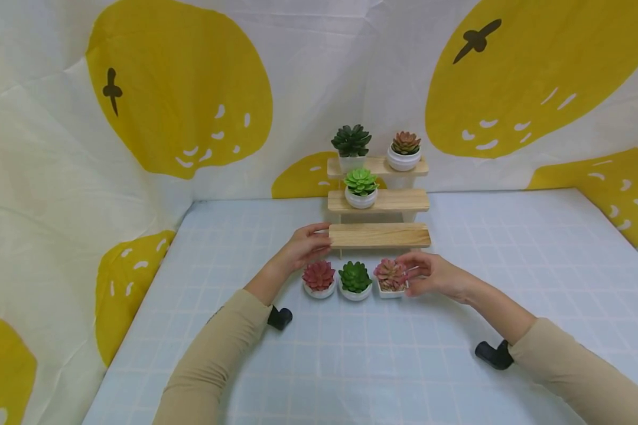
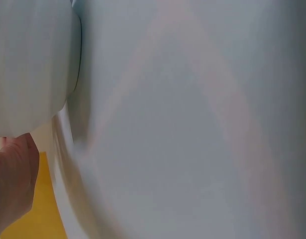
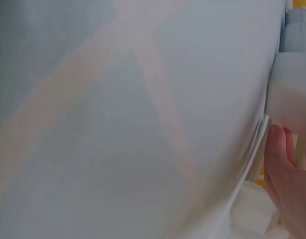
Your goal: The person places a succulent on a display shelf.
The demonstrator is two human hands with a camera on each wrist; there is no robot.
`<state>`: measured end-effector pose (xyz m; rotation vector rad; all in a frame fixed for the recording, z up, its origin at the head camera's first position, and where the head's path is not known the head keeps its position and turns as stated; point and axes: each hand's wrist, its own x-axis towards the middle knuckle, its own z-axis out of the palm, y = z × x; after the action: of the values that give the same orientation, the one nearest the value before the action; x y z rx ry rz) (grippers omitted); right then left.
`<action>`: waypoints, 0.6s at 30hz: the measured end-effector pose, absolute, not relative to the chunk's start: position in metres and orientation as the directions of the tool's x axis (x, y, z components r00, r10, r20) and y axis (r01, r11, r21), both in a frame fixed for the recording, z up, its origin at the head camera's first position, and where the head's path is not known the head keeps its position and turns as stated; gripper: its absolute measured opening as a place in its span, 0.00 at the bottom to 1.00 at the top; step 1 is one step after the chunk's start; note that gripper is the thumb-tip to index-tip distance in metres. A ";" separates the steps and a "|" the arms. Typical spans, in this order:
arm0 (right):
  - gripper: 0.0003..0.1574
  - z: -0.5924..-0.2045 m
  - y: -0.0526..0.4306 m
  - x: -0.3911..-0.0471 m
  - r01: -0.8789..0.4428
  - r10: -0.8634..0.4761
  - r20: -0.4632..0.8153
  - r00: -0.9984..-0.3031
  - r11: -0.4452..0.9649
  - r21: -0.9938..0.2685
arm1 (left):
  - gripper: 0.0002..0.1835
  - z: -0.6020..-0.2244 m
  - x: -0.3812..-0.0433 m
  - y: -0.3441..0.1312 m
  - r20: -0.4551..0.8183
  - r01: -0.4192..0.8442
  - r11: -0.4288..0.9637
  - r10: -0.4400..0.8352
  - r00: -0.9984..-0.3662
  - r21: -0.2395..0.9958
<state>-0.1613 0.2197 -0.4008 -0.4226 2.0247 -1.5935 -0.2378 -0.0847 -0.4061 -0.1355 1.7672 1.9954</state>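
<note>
In the head view, my right hand (image 1: 430,275) grips the pink potted succulent (image 1: 390,276) in its white square pot, at the right end of a front row. Beside it in that row stand a green succulent (image 1: 355,277) and a dark red one (image 1: 319,276), both in round white pots. My left hand (image 1: 305,245) touches the left end of the lowest wooden step (image 1: 380,236) of a tiered display stand. In the right wrist view, thumb and fingers (image 3: 279,154) meet a white pot (image 3: 292,94); in the left wrist view, a white pot (image 2: 33,64) hides part of the hand.
The stand's middle step (image 1: 399,200) carries a bright green succulent (image 1: 361,188). On its top step (image 1: 377,167) stand a dark green succulent (image 1: 351,141) and a reddish one (image 1: 404,150). A pale blue checked cloth (image 1: 351,366) covers the table; a lemon-print curtain (image 1: 319,71) hangs behind.
</note>
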 end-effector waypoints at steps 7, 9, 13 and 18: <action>0.48 -0.403 0.215 -0.162 0.105 -0.527 -0.239 -0.815 0.272 -0.957 | 0.27 -0.407 -0.236 -0.087 -0.335 -0.372 -0.081 0.292 -0.896 0.925; 0.49 -0.405 0.213 -0.162 0.108 -0.526 -0.247 -0.814 0.280 -0.954 | 0.27 -0.407 -0.237 -0.086 -0.345 -0.380 -0.074 0.287 -0.893 0.922; 0.50 -0.407 0.211 -0.161 0.116 -0.521 -0.256 -0.814 0.286 -0.951 | 0.28 -0.406 -0.238 -0.085 -0.386 -0.418 -0.068 0.272 -0.881 0.906; 0.49 -0.406 0.211 -0.161 0.125 -0.512 -0.258 -0.819 0.281 -0.952 | 0.29 -0.405 -0.238 -0.085 -0.392 -0.429 -0.083 0.282 -0.876 0.899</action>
<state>-0.1610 0.2105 -0.4063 -0.3467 2.0261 -1.5771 -0.2380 -0.0852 -0.4046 -0.1587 1.7283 2.0049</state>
